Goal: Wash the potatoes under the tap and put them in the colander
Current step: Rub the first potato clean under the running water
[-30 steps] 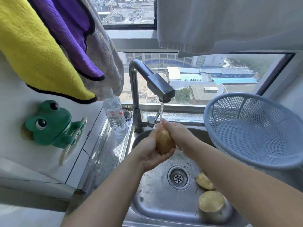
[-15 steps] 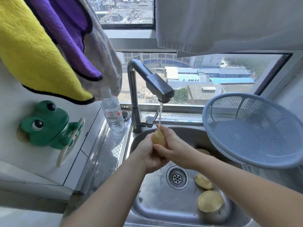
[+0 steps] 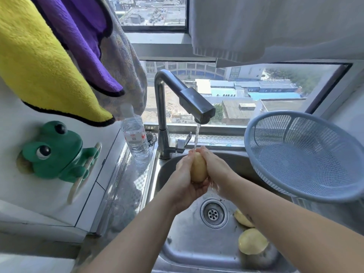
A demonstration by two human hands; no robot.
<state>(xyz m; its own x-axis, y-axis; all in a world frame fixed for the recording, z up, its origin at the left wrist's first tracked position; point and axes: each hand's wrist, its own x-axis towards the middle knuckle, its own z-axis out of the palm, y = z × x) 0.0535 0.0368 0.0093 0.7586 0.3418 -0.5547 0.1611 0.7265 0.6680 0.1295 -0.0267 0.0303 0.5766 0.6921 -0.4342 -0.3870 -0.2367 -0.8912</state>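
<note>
The stainless sink [image 3: 189, 243] lay below the grip, so a potato lost from the hands would most likely have dropped onto the metal and picked up whatever grit sat there. That would probably cost only a second rinse.

The blue-grey plastic colander [image 3: 307, 154] was to the right of the grip and a little above it. It was tilted, with its open face turned toward the hands, and no potato showed in it. It seemed to lean on the sink's right edge rather than sit flat. A potato tossed in hard might have rocked it or sent it sliding.

The tap [image 3: 189, 97] stood behind and above the grip, with its spout straight over it.

Both hands were wrapped round one potato [image 3: 198, 170]. The left hand [image 3: 183, 186] cupped it from beneath and along its left side. The right hand [image 3: 214, 170] pressed its fingers against the right side. The potato stood upright between them with its upper end under the water. Wet skin on a wet, rounded potato made for a slippery hold, so any rubbing or easing of the squeeze could have squirted it out.

Two more potatoes lay in the basin below and to the right of the grip: a larger potato [image 3: 252, 241] and a further potato [image 3: 243, 218], which was partly hidden by the right forearm. They appeared unwashed and would be easy to overlook.

The drain [image 3: 213, 213] sat just beneath the grip.

The thin water stream [image 3: 196, 136] struck the potato's top. Raising the potato nearer the spout might have sprayed water leftward onto the counter.
</note>
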